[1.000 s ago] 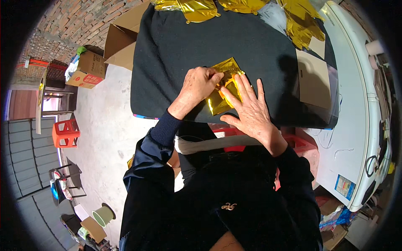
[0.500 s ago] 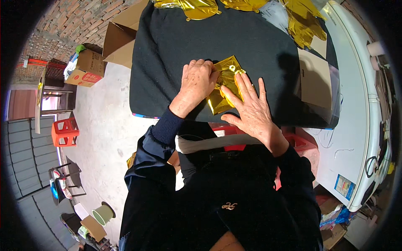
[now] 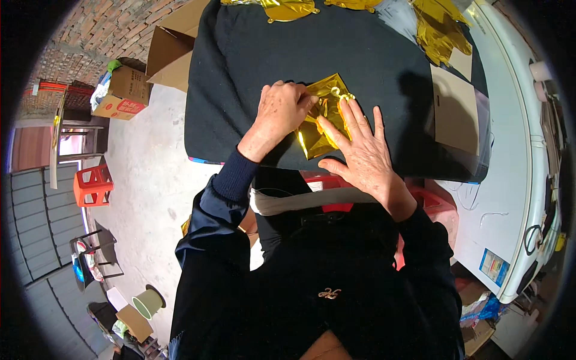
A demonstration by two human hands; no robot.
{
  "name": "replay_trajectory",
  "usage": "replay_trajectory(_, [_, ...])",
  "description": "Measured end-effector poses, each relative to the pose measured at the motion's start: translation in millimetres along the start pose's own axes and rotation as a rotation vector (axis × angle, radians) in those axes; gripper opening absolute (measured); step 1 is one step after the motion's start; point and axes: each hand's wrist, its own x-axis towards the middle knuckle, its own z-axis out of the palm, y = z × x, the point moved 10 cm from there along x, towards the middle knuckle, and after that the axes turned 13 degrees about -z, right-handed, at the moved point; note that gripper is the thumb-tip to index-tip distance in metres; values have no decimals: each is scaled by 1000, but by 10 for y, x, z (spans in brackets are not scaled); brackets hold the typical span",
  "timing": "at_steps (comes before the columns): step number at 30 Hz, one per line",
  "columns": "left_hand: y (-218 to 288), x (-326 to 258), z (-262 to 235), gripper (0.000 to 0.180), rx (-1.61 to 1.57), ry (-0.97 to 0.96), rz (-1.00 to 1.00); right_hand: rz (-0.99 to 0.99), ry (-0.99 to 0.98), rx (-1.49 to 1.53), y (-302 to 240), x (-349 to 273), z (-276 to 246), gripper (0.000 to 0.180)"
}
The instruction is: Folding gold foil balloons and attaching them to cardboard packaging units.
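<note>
A folded gold foil piece [image 3: 321,123] lies near the front edge of a table covered with a black cloth [image 3: 240,66]. My left hand [image 3: 281,111] presses on the foil's left side, its fingers curled over the fold. Flat on the foil's right side lies my right hand [image 3: 360,147], fingers spread and pointing away from me. Most of the foil's middle is hidden under my two hands.
More gold foil pieces [image 3: 288,8] lie along the table's far edge and at the far right [image 3: 441,30]. A flat brown cardboard sheet [image 3: 455,109] rests right of my hands. Open cardboard boxes [image 3: 171,51] and a red stool [image 3: 91,185] stand on the concrete floor at left.
My left hand has slid rightward over the foil and curled its fingers on the fold. My right hand has stayed flat on the foil.
</note>
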Motion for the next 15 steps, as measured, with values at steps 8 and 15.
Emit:
replay_trajectory(8, [97, 33, 85, 30, 314, -43, 52, 5, -11, -4, 1, 1, 14, 86])
replay_trajectory(15, [196, -39, 89, 24, 553, 76, 127, -9, 2, 5, 5, -2, 5, 85])
